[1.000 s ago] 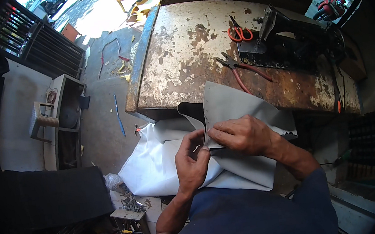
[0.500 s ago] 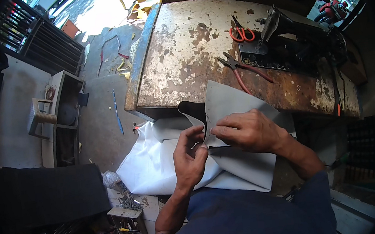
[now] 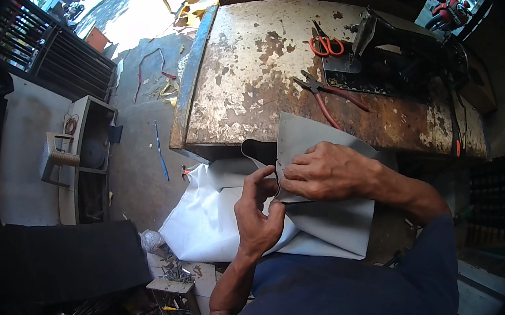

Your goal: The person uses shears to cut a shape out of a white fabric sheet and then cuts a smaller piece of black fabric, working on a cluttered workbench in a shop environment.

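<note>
A large sheet of grey upholstery material (image 3: pixel 305 133) with a white backing (image 3: pixel 200 215) lies over my lap, its upper part raised against the front of the workbench. My left hand (image 3: pixel 259 212) holds the folded edge near the seam, fingers and thumb curled about it. From the other side my right hand (image 3: pixel 328 171) pinches the same edge, fingers bent and pressed together. The fingertips hide whatever small thing may be between them. Next to the left fingers, a dark gap opens between the curled layers.
On the worn workbench (image 3: pixel 231 67) lie red-handled pliers (image 3: pixel 323 101) and orange-handled scissors (image 3: pixel 325 45), beside a black sewing machine (image 3: pixel 400 43). A small box (image 3: pixel 174 295) stands at lower left. A patterned stool (image 3: pixel 58 154) and an open cabinet (image 3: pixel 89 156) are farther left.
My right hand has shifted slightly down and its fingers have curled in more against the edge. My left fingers have moved a little, staying at the seam. The view has shifted slightly.
</note>
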Tool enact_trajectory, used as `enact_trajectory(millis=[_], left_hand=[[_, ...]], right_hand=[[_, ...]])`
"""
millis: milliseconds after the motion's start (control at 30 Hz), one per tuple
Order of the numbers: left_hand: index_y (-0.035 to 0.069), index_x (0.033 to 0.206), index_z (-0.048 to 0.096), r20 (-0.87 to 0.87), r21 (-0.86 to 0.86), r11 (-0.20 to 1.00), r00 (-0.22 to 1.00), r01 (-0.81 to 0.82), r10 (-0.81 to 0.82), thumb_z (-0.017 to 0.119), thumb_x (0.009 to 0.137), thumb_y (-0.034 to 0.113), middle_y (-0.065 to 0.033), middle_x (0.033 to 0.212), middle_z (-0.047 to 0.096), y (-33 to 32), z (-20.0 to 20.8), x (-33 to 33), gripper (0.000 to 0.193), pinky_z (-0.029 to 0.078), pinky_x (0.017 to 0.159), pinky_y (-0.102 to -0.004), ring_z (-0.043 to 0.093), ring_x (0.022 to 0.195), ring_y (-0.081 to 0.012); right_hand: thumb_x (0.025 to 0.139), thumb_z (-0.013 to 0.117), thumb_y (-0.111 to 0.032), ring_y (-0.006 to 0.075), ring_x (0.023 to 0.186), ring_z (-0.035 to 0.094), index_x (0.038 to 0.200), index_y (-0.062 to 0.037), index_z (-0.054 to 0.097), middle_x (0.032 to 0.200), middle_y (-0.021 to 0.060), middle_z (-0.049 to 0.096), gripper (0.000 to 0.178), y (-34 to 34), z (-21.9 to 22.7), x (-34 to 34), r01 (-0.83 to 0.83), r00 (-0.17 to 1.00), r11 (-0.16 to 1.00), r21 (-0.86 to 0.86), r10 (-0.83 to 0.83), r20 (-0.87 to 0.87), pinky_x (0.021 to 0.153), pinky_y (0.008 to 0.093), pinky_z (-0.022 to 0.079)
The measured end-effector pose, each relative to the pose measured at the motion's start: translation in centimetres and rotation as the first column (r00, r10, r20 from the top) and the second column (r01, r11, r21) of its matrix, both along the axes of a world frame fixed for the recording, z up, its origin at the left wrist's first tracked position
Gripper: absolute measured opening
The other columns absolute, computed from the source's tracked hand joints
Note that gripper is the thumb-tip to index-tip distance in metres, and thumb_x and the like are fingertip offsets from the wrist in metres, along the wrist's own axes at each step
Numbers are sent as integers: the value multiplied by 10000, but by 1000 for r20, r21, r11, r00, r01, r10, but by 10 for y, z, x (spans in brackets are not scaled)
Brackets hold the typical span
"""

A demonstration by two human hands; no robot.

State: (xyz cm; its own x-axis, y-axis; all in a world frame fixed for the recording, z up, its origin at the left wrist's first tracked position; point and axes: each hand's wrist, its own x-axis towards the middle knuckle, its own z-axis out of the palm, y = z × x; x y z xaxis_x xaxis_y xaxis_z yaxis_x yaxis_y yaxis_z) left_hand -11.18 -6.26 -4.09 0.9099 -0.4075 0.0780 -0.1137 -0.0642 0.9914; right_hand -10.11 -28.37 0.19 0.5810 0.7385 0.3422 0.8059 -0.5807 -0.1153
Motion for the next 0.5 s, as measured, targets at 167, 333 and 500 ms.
enact_trajectory(millis=[167, 333, 500], left_hand=[[-28, 1422, 519, -12, -58, 998, 1000, 15, -15, 496, 812, -142, -75, 1091, 632, -4, -1, 2, 622, 512, 859, -237, 619, 973, -102], [-14, 1427, 524, -34, -58, 998, 999, 4, -6, 495, 815, -148, -66, 1076, 644, -4, 3, 4, 627, 525, 867, -259, 618, 981, -92], [-18, 1340, 628, 211, 8, 997, 974, 81, -81, 540, 800, -106, -104, 1011, 670, -9, 3, 9, 554, 545, 847, -308, 667, 940, -172]], right_hand=[[872, 681, -140, 213, 765, 693, 916, -66, 681, 818, 48, 634, 86, 3, 0, 0, 47, 999, 996, 78, -46, -10, 591, 364, 559], [804, 725, -90, 303, 670, 660, 873, -65, 624, 767, 79, 608, 125, -8, 3, -16, 134, 945, 945, 297, -32, -324, 591, 420, 531], [813, 721, -59, 280, 681, 662, 880, -47, 629, 780, 84, 653, 114, -10, -8, -23, 239, 844, 839, 489, 69, -531, 596, 402, 503]])
